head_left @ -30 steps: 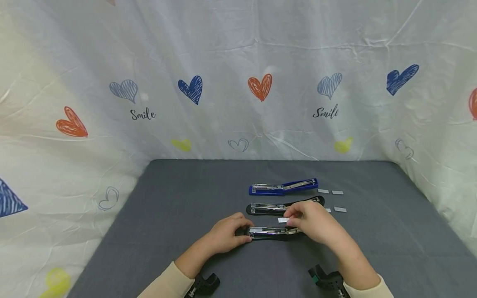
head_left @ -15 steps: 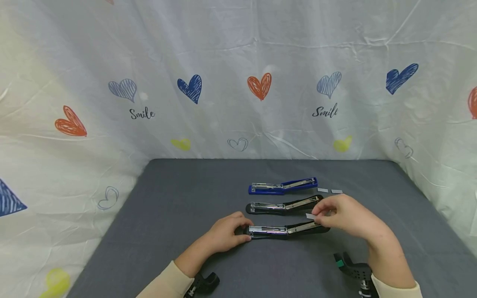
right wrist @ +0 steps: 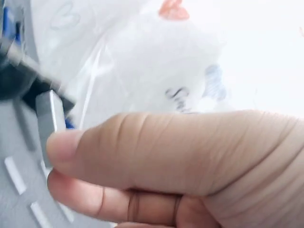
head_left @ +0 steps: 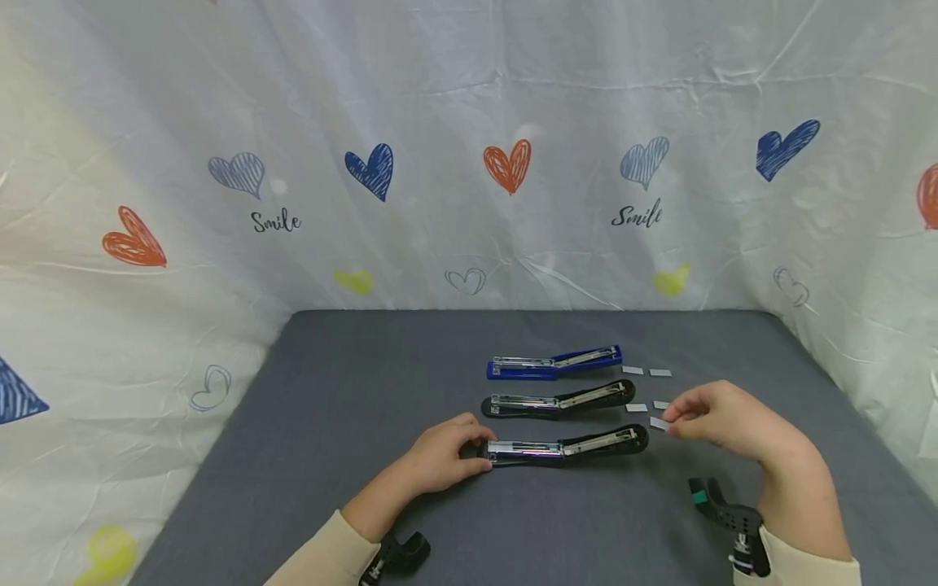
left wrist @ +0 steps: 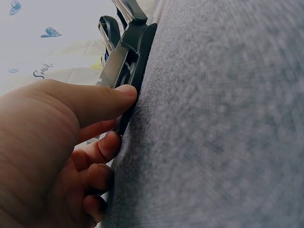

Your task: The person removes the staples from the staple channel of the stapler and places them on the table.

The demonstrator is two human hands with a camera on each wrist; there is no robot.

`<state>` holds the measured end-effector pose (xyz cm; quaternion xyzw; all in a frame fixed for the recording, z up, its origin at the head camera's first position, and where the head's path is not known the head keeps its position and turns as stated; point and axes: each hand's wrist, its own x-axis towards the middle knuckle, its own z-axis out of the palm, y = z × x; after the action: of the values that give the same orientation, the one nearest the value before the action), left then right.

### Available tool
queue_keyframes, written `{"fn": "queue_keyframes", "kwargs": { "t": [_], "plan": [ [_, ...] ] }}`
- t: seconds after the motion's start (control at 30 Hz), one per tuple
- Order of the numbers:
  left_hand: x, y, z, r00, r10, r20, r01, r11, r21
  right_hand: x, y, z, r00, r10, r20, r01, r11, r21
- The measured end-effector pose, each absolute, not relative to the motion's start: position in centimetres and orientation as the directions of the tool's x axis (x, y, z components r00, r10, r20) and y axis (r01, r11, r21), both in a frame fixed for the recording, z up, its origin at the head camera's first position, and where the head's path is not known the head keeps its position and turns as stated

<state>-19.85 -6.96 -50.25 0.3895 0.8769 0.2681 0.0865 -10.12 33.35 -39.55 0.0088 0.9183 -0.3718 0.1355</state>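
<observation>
In the head view my left hand (head_left: 443,457) grips the left end of the nearest black stapler (head_left: 528,453), which lies opened out flat with its metal tray exposed. The left wrist view shows the thumb on one side of that stapler's end (left wrist: 137,71) and the fingers curled on the other. Off the stapler's right end, my right hand (head_left: 721,419) pinches a silver strip of staples (right wrist: 51,114) between thumb and forefinger, apart from the stapler. The strip's lower end is hidden behind the thumb in the right wrist view.
Behind lie a second opened black stapler (head_left: 522,404) and an opened blue stapler (head_left: 522,372). Several loose staple strips (head_left: 636,408) lie right of them on the grey cloth-covered table (head_left: 366,366). A white curtain (head_left: 440,98) with hearts hangs at the back.
My right hand has moved right with the staple strip, away from over the nearest stapler, uncovering its right half. The left hand keeps its hold at the left end.
</observation>
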Motion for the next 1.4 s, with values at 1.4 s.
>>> {"fn": "queue_keyframes", "kwargs": {
  "t": [1.4],
  "plan": [
    [-19.7,-6.8,-50.2,-0.697,0.717,0.026,0.616,0.579,0.534,-10.7,29.0,-38.1,-0.996,0.017,-0.082,0.058,0.844,-0.533]
  ]
}}
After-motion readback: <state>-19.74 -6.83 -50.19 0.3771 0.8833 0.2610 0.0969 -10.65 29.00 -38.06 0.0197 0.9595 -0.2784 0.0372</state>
